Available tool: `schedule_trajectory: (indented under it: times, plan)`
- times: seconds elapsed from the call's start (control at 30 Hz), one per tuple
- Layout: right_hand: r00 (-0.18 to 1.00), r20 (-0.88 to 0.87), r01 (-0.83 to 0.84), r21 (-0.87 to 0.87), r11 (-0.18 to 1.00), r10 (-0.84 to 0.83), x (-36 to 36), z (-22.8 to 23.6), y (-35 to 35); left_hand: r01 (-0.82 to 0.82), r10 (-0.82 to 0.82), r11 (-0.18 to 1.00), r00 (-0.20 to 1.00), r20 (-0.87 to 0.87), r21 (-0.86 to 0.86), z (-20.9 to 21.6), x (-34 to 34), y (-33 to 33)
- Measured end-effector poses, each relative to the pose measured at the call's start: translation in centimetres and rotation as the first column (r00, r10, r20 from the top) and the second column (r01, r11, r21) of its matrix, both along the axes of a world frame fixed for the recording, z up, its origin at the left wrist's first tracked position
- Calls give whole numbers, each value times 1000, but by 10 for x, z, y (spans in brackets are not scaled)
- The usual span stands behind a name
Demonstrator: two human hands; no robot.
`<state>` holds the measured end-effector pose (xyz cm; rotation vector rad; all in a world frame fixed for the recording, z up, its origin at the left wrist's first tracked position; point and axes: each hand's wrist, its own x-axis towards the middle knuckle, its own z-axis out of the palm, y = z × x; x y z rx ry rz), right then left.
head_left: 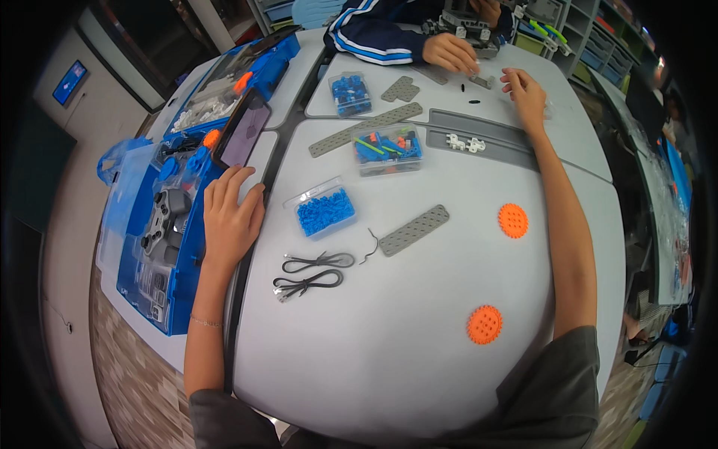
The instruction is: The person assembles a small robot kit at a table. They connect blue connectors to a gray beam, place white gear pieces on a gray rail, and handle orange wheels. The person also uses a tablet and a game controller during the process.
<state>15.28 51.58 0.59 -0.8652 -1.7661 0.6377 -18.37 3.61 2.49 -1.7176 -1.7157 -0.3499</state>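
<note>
My left hand (232,213) rests open at the table's left side, its fingers spread and slightly bent. Just beyond its fingertips a dark-framed phone (245,133) leans against the blue case; whether they touch I cannot tell. Stretched far forward on the right, my right hand (526,96) has its fingers apart and holds nothing I can see. A small grey piece (481,81) and two little black pins (470,102) lie to its left. White connector pieces (465,143) sit in the grey table groove (508,155), nearer to me.
Blue cases (178,299) line the left, one with a grey game controller (166,217). Mid-table are boxes of blue parts (325,212), a grey perforated plate (413,230), black cables (308,282) and orange gears (513,221). Across, another person's hand (450,54) is beside a grey model (465,26).
</note>
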Motion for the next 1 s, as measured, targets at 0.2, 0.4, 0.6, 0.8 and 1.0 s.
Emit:
schedule_trajectory:
  times: [0.2, 0.4, 0.6, 0.8, 1.0]
  plan:
    - [997, 82, -10, 99, 995, 2, -2, -11, -12, 6, -6, 1000, 1000, -6, -5, -1, 1, 2]
    - [988, 151, -26, 56, 998, 18, -1, -5, -21, 25, -25, 1000, 1000, 12, -3, 2, 2, 3]
    - [940, 341, -45, 45, 998, 27, -3, -3, -25, 35, -35, 999, 999, 29, -3, 2, 1, 1]
    - [931, 364, -55, 50, 997, 33, -2, -5, -21, 33, -33, 999, 999, 25, -2, 2, 1, 2]
    - [928, 371, -64, 61, 996, 37, -1, -7, -18, 37, -37, 999, 999, 26, 0, 2, 1, 2]
